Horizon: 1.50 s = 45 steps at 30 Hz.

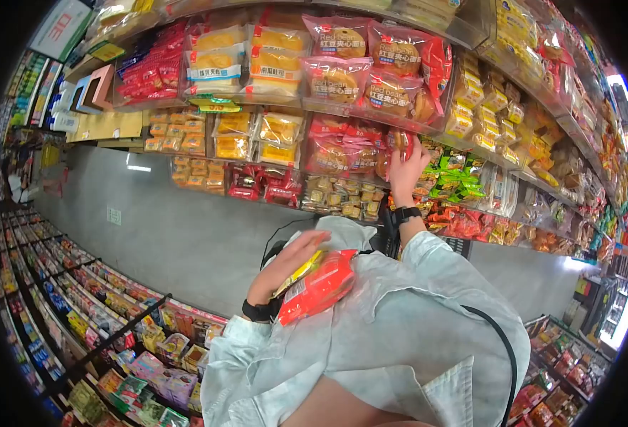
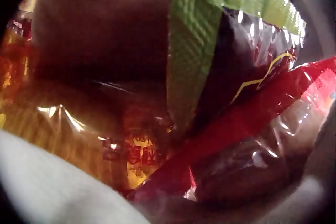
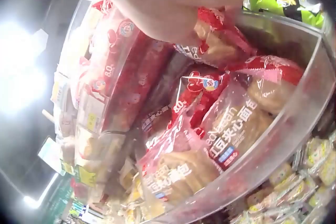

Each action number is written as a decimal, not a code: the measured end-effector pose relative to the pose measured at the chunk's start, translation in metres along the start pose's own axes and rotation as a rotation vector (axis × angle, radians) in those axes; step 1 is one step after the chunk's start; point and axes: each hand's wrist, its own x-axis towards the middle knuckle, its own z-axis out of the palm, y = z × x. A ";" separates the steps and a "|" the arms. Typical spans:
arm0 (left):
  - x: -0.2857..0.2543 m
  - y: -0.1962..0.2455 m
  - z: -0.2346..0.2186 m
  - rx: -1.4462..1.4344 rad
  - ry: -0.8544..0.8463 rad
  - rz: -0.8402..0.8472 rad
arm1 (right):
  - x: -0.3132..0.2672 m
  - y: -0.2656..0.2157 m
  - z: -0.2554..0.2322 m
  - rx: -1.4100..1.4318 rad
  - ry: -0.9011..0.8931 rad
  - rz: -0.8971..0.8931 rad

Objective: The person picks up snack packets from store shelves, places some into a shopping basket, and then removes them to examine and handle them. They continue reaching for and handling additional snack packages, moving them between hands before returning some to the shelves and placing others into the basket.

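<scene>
My right hand (image 1: 408, 173) reaches into the lower shelf bin and pinches a red-and-clear bag of red bean bread (image 1: 400, 142). In the right wrist view that hand (image 3: 184, 3) covers the top, with the bread bag (image 3: 218, 40) just below it. More red bean bread bags (image 3: 236, 121) lie in the clear bin. My left hand (image 1: 298, 257) lies with straight fingers across packaged snacks against the chest. Among these are a red packet (image 1: 322, 286) and a yellow packet (image 1: 301, 272). The left wrist view shows a red-edged wrapper (image 2: 231, 129) and a green-edged one (image 2: 194, 45) close up.
Above the right hand, an upper shelf holds large red bean bread bags (image 1: 339, 78) and toast packs (image 1: 278, 60). Green snack packets (image 1: 456, 174) fill the bin to the right. Clear bin walls (image 3: 252, 166) edge the shelf. Lower racks (image 1: 150, 341) stand behind, across the grey floor (image 1: 143, 213).
</scene>
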 end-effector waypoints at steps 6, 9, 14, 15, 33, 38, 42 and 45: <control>0.024 0.032 -0.041 0.121 -0.157 0.017 | 0.021 -0.001 0.008 -0.343 -0.050 0.060; 0.025 0.041 -0.064 0.117 -0.245 0.038 | 0.012 0.004 0.006 -0.368 -0.047 0.031; 0.014 0.043 -0.099 0.076 -0.355 -0.059 | -0.026 -0.090 -0.058 0.078 -0.267 0.210; 0.015 0.039 -0.106 0.107 -0.408 -0.073 | -0.036 -0.115 -0.075 0.303 -0.398 0.336; 0.016 -0.004 -0.134 -0.007 -0.843 -0.301 | -0.207 -0.279 -0.175 0.863 -0.780 0.617; 0.018 -0.004 -0.129 -0.114 -0.834 -0.429 | -0.203 -0.248 -0.209 0.800 -0.748 0.290; 0.037 0.001 -0.118 -0.040 -0.796 -0.335 | -0.183 -0.211 -0.227 0.770 -0.701 0.313; 0.050 0.001 -0.109 -0.032 -0.754 -0.309 | -0.157 -0.179 -0.229 0.730 -0.618 0.460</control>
